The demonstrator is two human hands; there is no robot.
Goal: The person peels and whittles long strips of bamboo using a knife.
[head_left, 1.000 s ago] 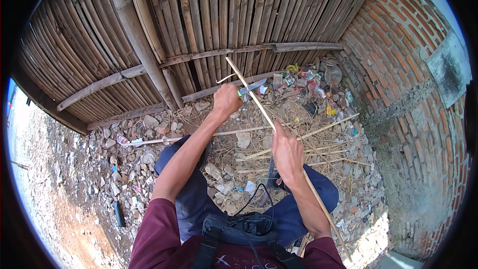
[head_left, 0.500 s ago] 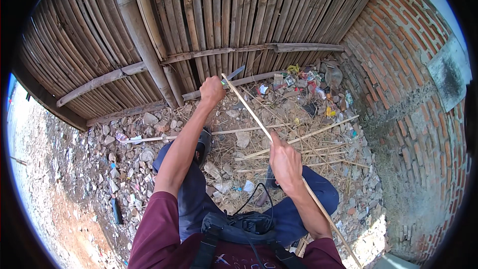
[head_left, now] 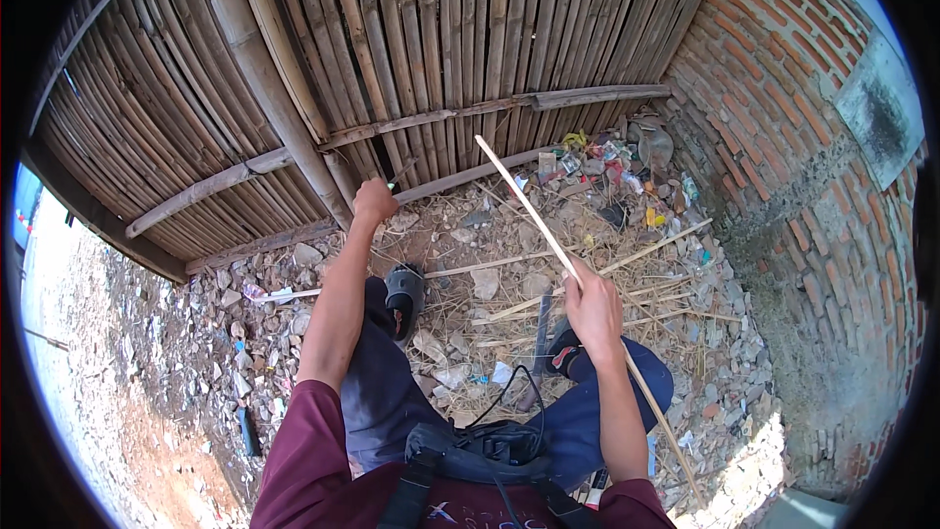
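Observation:
My left hand (head_left: 374, 203) is closed around a knife (head_left: 402, 172), whose blade points up and to the right before the bamboo wall. The fist hides most of its handle; a pale green bit shows. A long, pale bamboo strip (head_left: 521, 194) runs through my closed right hand (head_left: 593, 312). Its upper end rises up and left, apart from the knife, and its lower end passes beside my right forearm toward the ground. Between my feet lies a long, dark, flat blade-like piece (head_left: 543, 328), partly hidden by the pouch cable.
Cut bamboo strips (head_left: 646, 247) lie across straw and rubble ahead. A bamboo slat wall (head_left: 470, 29) stands in front, a brick wall (head_left: 783, 137) to the right. Litter (head_left: 612, 162) gathers in their corner. A dark long object (head_left: 248, 431) rests on the stones at left.
My left hand with the knife has moved left and down, away from the strip. My right hand has shifted slightly right with the strip, whose upper end now stands free.

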